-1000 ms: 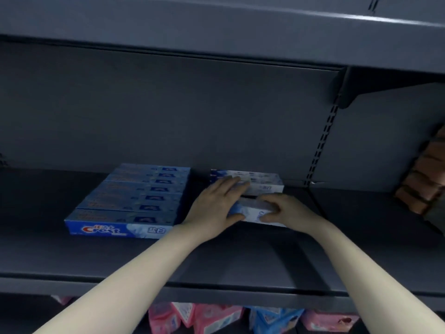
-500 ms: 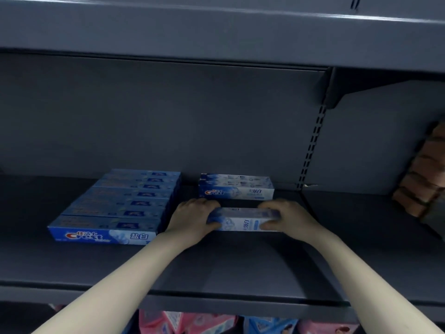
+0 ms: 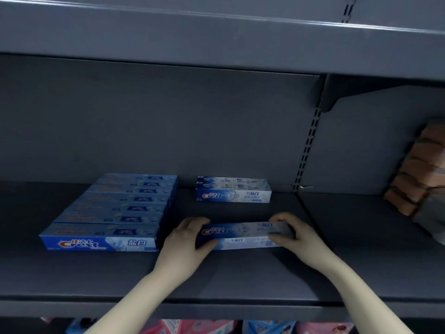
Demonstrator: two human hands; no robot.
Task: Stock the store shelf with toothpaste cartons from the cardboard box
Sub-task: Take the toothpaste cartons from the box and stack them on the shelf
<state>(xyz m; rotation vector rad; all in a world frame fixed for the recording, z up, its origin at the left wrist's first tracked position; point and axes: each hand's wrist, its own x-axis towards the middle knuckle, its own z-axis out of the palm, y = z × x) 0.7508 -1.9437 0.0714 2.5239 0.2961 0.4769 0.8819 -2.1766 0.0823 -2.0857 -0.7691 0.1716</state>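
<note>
Two hands and three groups of cartons occupy one dark metal shelf (image 3: 240,280), the largest element, which runs the width of the view beneath an upper shelf (image 3: 216,32) and in front of a grey back panel (image 3: 168,121). Next in size, a row of blue cartons (image 3: 115,213) lies flat at the left, packed side by side from the front edge to the back. A smaller white-and-blue pair (image 3: 233,192), stacked two high, sits at the back, well apart from the front. The held carton (image 3: 243,236) lies lengthwise between the hands, in front of that pair and just beside the blue row; whether its underside touches the shelf cannot be told. The left hand (image 3: 186,239) grips the left end, thumb on the near face and fingers curled over the top. The right hand (image 3: 295,233) pinches the right end likewise, fingers pressed together over the top edge. By judgement, the carton is light and long, its thin card walls stiff along the edges but easily dented at mid-span, and its glossy print is somewhat slippery; the ends, where the folded flaps stiffen it, are the sound places to hold, as shown. Smallest, pink and blue packets (image 3: 192,326) show below, and brownish goods (image 3: 419,169) at the right.
</note>
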